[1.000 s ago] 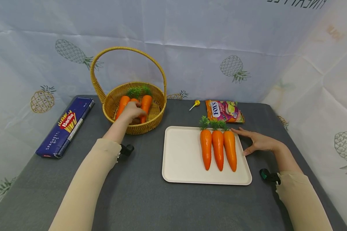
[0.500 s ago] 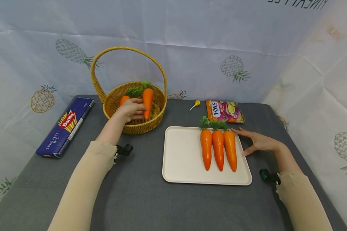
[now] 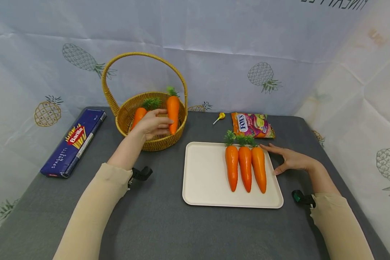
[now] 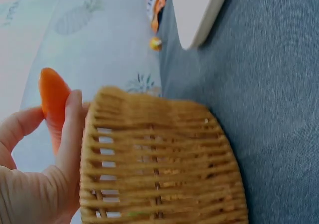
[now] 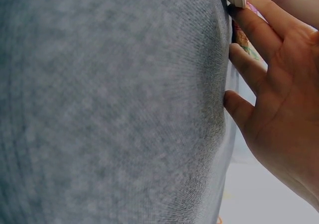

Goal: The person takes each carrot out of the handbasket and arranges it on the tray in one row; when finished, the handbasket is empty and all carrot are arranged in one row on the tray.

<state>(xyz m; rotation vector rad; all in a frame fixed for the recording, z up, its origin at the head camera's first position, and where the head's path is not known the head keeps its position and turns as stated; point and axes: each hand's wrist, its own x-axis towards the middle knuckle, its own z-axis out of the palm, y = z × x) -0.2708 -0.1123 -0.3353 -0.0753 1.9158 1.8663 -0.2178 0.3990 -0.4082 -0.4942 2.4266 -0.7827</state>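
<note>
Head view: my left hand [image 3: 154,124] pinches a carrot [image 3: 173,111], leafy end up, over the right side of the basket [image 3: 156,145]; carried out too low, it could catch the rim. My right hand [image 3: 289,159] touches the tray [image 3: 203,177]; a shove might roll its three carrots [image 3: 245,168].

Left wrist view: thumb and fingers clamp near the smooth tip, so it could twist loose.

Right wrist view: fingers spread, gripping nothing.

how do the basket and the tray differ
The basket is woven and golden, with a tall arched handle; the tray is smooth, off-white and has no handle. The basket is rounded and deep, the tray rectangular and shallow. The tray bears three carrots side by side; in the basket, one resting carrot is plainly visible. Both sit on the grey table.
</note>
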